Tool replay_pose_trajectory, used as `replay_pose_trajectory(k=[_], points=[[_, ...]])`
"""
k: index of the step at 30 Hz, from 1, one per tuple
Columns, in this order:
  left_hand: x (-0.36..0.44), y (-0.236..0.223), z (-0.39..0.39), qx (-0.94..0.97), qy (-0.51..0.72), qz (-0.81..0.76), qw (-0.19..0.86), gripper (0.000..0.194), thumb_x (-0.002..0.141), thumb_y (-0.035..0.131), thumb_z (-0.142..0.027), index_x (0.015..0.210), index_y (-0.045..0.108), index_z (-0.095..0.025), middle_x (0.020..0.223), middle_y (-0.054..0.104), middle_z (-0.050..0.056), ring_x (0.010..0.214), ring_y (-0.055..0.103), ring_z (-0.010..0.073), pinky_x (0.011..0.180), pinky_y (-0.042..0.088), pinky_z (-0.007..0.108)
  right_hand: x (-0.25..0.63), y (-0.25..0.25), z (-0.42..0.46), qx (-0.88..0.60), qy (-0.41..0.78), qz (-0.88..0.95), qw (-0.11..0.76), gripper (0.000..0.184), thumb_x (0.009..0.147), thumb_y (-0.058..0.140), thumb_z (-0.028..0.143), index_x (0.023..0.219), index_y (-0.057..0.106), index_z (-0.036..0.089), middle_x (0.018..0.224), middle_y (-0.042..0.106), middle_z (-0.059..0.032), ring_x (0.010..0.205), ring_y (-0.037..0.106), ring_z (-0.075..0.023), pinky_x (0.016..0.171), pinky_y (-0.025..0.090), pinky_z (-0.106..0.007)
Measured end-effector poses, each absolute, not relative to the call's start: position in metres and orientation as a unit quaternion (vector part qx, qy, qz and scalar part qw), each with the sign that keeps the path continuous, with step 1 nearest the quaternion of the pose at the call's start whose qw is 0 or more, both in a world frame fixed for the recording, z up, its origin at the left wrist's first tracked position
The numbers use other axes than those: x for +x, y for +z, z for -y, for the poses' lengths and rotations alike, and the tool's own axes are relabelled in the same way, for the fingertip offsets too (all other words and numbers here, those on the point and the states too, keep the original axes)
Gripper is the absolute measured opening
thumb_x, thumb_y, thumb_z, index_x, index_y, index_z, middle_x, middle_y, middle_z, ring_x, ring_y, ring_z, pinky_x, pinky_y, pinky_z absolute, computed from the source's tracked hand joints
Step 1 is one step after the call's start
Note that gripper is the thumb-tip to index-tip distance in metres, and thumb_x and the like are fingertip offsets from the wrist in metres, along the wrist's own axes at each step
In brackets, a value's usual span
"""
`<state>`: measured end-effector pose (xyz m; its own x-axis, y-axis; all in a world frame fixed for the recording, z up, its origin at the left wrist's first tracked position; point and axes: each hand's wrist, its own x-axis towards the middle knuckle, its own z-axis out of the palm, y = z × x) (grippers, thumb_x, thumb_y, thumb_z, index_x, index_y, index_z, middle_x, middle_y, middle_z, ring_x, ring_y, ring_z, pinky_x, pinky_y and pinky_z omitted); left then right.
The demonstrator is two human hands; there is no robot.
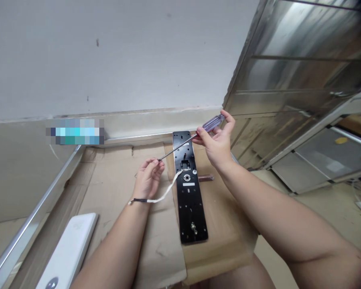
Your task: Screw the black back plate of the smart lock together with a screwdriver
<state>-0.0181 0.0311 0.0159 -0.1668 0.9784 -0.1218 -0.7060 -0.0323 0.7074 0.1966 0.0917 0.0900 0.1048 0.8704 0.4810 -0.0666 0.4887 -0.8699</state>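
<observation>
Over cardboard, a black plate bears a blank-looking white label.

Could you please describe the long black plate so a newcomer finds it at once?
Start at the pale wall and come down to the cardboard below it. On it, towards the right, lies a long, narrow black plate, with a white cable leaving near its middle. Unlike the white case at lower left, it is dotted with small holes.

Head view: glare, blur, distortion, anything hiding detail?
Head view: streaky reflections on the metal panels; wide-angle stretch makes the forearms loom large; right forearm soft toward the corner, which darkens; pixelated patch hides what lies beneath; black plate fairly sharp, its label text unreadable.
</observation>
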Motion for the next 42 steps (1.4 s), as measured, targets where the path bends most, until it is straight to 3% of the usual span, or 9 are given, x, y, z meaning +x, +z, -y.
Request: replay_pose_trajectory(k=[13, 21, 26, 31, 38, 42], points=[[-0.017, 0.024, -0.036, 0.044, 0.717, -0.29, 0.632, 0.015, 0.091, 0.062, -0.002, 0.082, 0.067, -0.013, 0.077, 0.075, 0.001, 0.072, 0.074, 0.0059, 0.073, 0.06, 0.01, 0.183, 0.086, -0.085, -0.35, 0.365, 0.533, 0.678, 0.094, 0.071, 0.076, 0.069, 0.138, 0.016, 0.041, 0.107, 0.057, -0.0058, 0.082, 0.073, -0.0239, 0.081, 0.066, -0.051], [-0.024, 0.027, -0.04, -0.046, 0.707, -0.264, 0.654, 0.029, 0.102, 0.047, -0.009, 0.081, 0.067, -0.01, 0.073, 0.073, 0.004, 0.071, 0.073, 0.0052, 0.074, 0.06, 0.008, 0.176, 0.094, -0.06, -0.294, 0.32, 0.621, 0.652, 0.07, 0.079, 0.074, 0.059, 0.124, 0.025, 0.037, 0.101, 0.062, -0.0041, 0.082, 0.073, -0.0237, 0.085, 0.064, -0.055], [-0.025, 0.026, -0.043, -0.028, 0.724, -0.279, 0.63, 0.021, 0.098, 0.055, -0.006, 0.08, 0.067, -0.011, 0.073, 0.073, 0.002, 0.07, 0.073, 0.005, 0.075, 0.06, 0.009, 0.174, 0.093, -0.052, -0.269, 0.284, 0.665, 0.636, 0.058, 0.085, 0.069, 0.055, 0.119, 0.027, 0.038, 0.104, 0.064, -0.0035, 0.089, 0.074, -0.0236, 0.086, 0.064, -0.054], [-0.023, 0.022, -0.042, 0.011, 0.737, -0.287, 0.612, 0.023, 0.097, 0.053, -0.003, 0.082, 0.067, -0.011, 0.077, 0.075, 0.001, 0.071, 0.073, 0.0052, 0.075, 0.06, 0.01, 0.181, 0.096, -0.062, -0.299, 0.307, 0.617, 0.66, 0.066, 0.082, 0.075, 0.052, 0.123, 0.026, 0.037, 0.097, 0.062, -0.0021, 0.081, 0.074, -0.0224, 0.081, 0.066, -0.05], [-0.019, 0.015, -0.039, 0.118, 0.719, -0.319, 0.606, 0.014, 0.088, 0.066, 0.0, 0.083, 0.069, -0.012, 0.08, 0.075, 0.003, 0.074, 0.074, 0.0084, 0.072, 0.06, 0.012, 0.197, 0.096, -0.087, -0.331, 0.309, 0.59, 0.669, 0.076, 0.079, 0.076, 0.057, 0.128, 0.023, 0.033, 0.084, 0.066, 0.0003, 0.067, 0.073, -0.0218, 0.063, 0.066, -0.041], [-0.019, 0.014, -0.039, 0.124, 0.712, -0.325, 0.61, 0.012, 0.089, 0.065, -0.001, 0.084, 0.069, -0.011, 0.081, 0.075, 0.004, 0.072, 0.074, 0.0084, 0.07, 0.061, 0.013, 0.199, 0.092, -0.091, -0.328, 0.299, 0.611, 0.656, 0.076, 0.082, 0.071, 0.06, 0.133, 0.021, 0.033, 0.09, 0.067, -0.0022, 0.073, 0.075, -0.0227, 0.065, 0.067, -0.04]])
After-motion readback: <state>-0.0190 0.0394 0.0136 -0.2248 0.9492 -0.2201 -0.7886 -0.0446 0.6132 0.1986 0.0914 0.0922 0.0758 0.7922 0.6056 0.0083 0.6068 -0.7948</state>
